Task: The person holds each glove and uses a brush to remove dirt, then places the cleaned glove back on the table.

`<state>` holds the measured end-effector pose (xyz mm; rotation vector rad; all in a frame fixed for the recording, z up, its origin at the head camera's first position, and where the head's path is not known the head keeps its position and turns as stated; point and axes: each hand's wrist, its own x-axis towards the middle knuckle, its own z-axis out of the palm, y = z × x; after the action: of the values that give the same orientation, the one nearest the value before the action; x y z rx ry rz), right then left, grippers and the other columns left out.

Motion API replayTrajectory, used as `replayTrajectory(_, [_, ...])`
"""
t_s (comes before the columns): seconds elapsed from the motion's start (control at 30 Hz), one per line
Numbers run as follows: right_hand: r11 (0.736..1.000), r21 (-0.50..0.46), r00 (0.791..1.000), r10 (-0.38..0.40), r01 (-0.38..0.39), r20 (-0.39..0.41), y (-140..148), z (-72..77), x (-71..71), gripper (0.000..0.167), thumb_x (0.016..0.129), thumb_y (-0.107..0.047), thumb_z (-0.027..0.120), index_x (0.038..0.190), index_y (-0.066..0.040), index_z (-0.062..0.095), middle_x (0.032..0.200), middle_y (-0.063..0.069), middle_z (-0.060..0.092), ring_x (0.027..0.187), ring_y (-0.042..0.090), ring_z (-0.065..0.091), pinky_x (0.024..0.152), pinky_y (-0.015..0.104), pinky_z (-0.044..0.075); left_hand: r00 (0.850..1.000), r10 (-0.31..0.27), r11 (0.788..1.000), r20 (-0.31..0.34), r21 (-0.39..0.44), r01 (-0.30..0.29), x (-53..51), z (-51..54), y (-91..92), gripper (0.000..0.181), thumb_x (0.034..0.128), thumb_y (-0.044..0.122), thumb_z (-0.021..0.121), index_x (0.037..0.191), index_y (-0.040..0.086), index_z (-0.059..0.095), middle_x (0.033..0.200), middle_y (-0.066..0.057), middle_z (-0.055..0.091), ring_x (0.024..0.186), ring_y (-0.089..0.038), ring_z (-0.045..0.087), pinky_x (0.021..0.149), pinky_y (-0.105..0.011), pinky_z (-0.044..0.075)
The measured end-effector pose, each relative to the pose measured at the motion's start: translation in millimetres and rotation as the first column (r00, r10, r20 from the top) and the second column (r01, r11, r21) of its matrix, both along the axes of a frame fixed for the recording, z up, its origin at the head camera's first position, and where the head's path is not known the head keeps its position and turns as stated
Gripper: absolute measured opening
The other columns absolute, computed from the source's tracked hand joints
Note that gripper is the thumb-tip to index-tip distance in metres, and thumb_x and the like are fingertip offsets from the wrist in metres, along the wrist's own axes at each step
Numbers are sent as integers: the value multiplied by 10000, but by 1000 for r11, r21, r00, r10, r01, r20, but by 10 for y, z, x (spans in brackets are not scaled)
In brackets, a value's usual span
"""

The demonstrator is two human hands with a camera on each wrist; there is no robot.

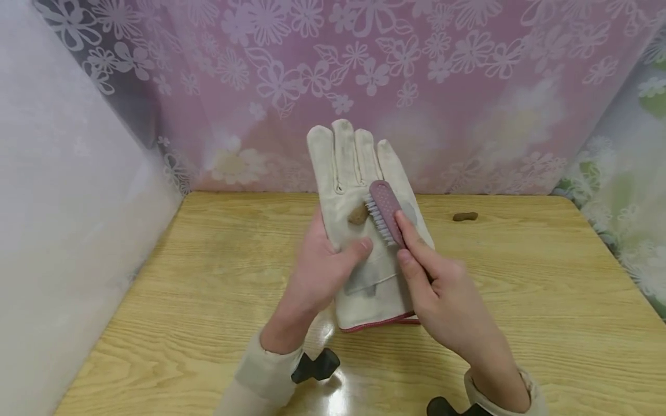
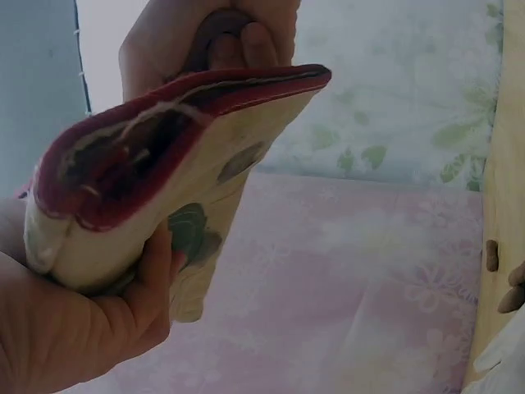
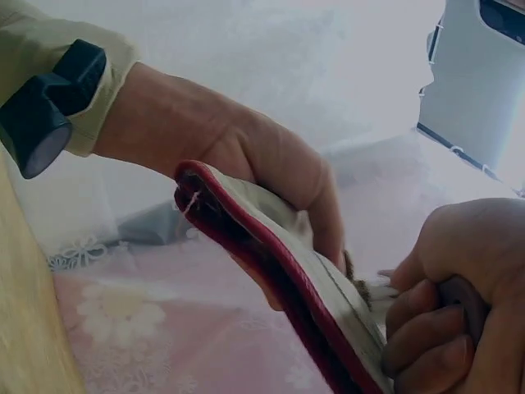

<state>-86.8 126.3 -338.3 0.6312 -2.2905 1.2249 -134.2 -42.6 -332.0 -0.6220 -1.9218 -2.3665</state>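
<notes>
A cream cloth work glove with a red-trimmed cuff is held up over the table, fingers pointing away. My left hand grips it from its left side, thumb across the palm. A brown lump sits on the glove's palm, with grey smudges around it. My right hand holds a mauve scrub brush, its white bristles turned toward the lump and close to the glove. In the left wrist view the glove's open red cuff faces the camera; in the right wrist view the right hand's fingers curl round the brush handle.
A brown elongated piece lies on the wooden table at the back right. More brown pieces and a white item show at the left wrist view's right edge. A flowered pink curtain hangs behind the table.
</notes>
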Motion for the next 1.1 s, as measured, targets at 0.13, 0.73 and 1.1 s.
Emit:
replayTrajectory(0.13, [995,44,987,-80,87,-141,-39,-42,-36,594,924,62,597,1479,-92,452,1370,157,558,1169,162,596,934,124,459,994,-85,995,-65,-64,81,24,31,-14,617,868,-96,536,1430,70,341,1282,-186,590,1064,-277,656,850,-416,574])
replayTrajectory(0.73, [895,296,924,-246,333,-293,-245,-72,267,512,987,-120,558,1473,-6,447,723,141,653,486,199,540,394,351,416,936,301,949,-181,153,-275,61,-102,272,577,847,-95,559,1382,29,380,1295,-123,560,1128,-214,605,983,-402,509])
replayTrajectory(1.1, [951,144,958,-259,275,-120,-24,-62,-103,538,983,-10,536,1503,-33,402,1096,333,659,585,280,629,534,428,512,966,233,970,-107,-37,-238,108,-167,357,546,863,-38,557,1372,37,376,1267,-109,568,1076,-205,628,891,-362,553])
